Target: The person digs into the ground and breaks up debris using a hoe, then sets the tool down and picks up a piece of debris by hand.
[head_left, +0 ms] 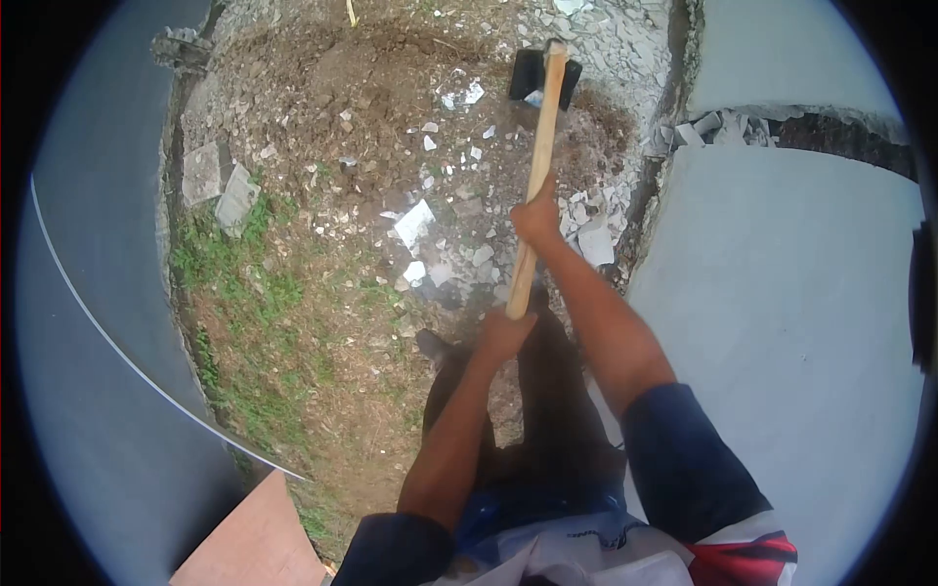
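A long-handled tool with a pale wooden handle [549, 127] and a dark, wide metal head [529, 74] reaches away from me over the ground. My left hand [504, 332] is wrapped round the near end of the handle. Farther up, around its middle, my right hand [536, 221] grips the same handle. The tool's head rests on or just above brown soil and rubble; which of the two I cannot tell. White broken pieces [414, 224] lie on the ground left of the handle.
Grey slabs lie at the left [107, 244] and right [772, 293], with rough broken edges. Concrete chunks [206, 174] and grass [239, 283] are at the left. A pinkish board [256, 537] is at the lower left. My legs stand below the hands.
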Demonstrator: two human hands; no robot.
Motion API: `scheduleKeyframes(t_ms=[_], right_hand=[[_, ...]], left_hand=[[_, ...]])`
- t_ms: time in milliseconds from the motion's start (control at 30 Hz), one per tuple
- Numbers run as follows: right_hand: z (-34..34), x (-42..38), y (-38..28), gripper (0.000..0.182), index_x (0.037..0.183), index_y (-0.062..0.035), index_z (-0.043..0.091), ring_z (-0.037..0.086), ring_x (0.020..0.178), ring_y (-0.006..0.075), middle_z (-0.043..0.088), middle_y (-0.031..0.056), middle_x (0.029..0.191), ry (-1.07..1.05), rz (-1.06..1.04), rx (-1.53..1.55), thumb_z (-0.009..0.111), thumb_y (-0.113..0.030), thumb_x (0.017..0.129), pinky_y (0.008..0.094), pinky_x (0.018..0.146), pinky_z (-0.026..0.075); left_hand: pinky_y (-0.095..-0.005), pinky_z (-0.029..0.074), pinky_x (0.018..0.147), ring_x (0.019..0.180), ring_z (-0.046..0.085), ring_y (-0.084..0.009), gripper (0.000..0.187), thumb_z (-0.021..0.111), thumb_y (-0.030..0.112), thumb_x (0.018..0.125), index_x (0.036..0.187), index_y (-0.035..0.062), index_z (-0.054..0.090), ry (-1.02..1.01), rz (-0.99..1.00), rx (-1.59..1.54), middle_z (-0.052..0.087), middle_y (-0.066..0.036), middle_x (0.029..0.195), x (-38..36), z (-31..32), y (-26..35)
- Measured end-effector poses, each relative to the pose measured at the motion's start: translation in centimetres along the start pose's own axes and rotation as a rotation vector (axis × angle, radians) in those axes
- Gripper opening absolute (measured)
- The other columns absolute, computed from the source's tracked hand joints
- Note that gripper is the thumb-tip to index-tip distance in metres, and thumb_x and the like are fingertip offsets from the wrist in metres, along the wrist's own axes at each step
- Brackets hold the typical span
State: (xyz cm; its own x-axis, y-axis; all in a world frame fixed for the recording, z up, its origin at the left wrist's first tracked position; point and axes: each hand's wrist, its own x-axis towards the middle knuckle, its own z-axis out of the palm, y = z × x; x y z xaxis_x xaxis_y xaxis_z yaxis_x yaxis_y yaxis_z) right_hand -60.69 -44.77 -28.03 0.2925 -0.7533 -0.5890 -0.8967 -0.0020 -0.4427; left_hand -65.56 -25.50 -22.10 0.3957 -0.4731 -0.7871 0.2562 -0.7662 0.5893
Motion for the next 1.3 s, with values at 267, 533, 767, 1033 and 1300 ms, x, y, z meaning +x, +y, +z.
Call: scheduleKeyframes(t_ms=[267, 533, 767, 1033, 1300], right_hand=[[11.6, -20.1, 0.0, 0.062, 0.132, -0.0013, 0.038, 0.063, 0.062, 0.0282, 0.062, 0.0176, 0.084, -0.401, 0.213, 0.595, 0.068, -0.006, 0.078, 0.0416, 0.054, 0.053], [8.4, -24.8, 2.4, 0.014, 0.095, -0.0022, 0.055, 0.051, 0.045, 0.0129, 0.055, 0.004, 0.066, -0.519, 0.554, 0.979, 0.066, -0.004, 0.086, 0.0312, 0.04, 0.043], [-12.1, -8.8, -1.2, 0.046, 0.129, -0.0014, 0.039, 0.054, 0.048, 0.0143, 0.057, 0.008, 0.082, 0.051, -0.068, 0.688, 0.063, -0.006, 0.09, 0.0291, 0.041, 0.045], [-14.7, 10.5, 8.9, 0.05, 0.12, 0.0084, 0.033, 0.06, 0.048, 0.0263, 0.059, 0.0189, 0.075, 0.174, 0.194, 0.342, 0.06, -0.003, 0.08, 0.0398, 0.039, 0.05], [-5.5, -9.3, 13.9, 0.048, 0.12, 0.0083, 0.033, 0.058, 0.047, 0.0274, 0.055, 0.0209, 0.077, 0.144, 0.395, 0.475, 0.057, 0.0, 0.079, 0.0405, 0.036, 0.05]], left_hand=[[-0.0365, 0.047, 0.049, 0.052, 0.061, -0.0223, 0.034, 0.07, 0.032, 0.086, 0.077, 0.0002, 0.063, -0.041, -0.456, -0.25, 0.061, -0.01, 0.06, -21.6, -8.0, -11.2], [-0.0464, 0.053, 0.069, 0.082, 0.07, -0.0412, 0.046, 0.071, 0.036, 0.082, 0.094, -0.0075, 0.066, -0.12, -0.387, 0.125, 0.067, -0.029, 0.078, -26.6, -6.2, -12.1], [-0.0451, 0.053, 0.067, 0.077, 0.068, -0.041, 0.035, 0.07, 0.03, 0.084, 0.085, -0.0042, 0.066, -0.073, 0.111, 0.114, 0.066, -0.025, 0.075, -8.5, 4.2, 2.5], [-0.0435, 0.052, 0.067, 0.074, 0.068, -0.0387, 0.035, 0.071, 0.029, 0.077, 0.093, -0.0015, 0.067, -0.305, -0.008, -0.063, 0.067, -0.023, 0.076, 3.7, 11.0, 11.2], [-0.0464, 0.053, 0.079, 0.089, 0.066, -0.0428, 0.042, 0.07, 0.031, 0.076, 0.099, -0.0035, 0.068, -0.3, 0.036, 0.292, 0.067, -0.029, 0.088, -10.8, 5.3, -4.1]])
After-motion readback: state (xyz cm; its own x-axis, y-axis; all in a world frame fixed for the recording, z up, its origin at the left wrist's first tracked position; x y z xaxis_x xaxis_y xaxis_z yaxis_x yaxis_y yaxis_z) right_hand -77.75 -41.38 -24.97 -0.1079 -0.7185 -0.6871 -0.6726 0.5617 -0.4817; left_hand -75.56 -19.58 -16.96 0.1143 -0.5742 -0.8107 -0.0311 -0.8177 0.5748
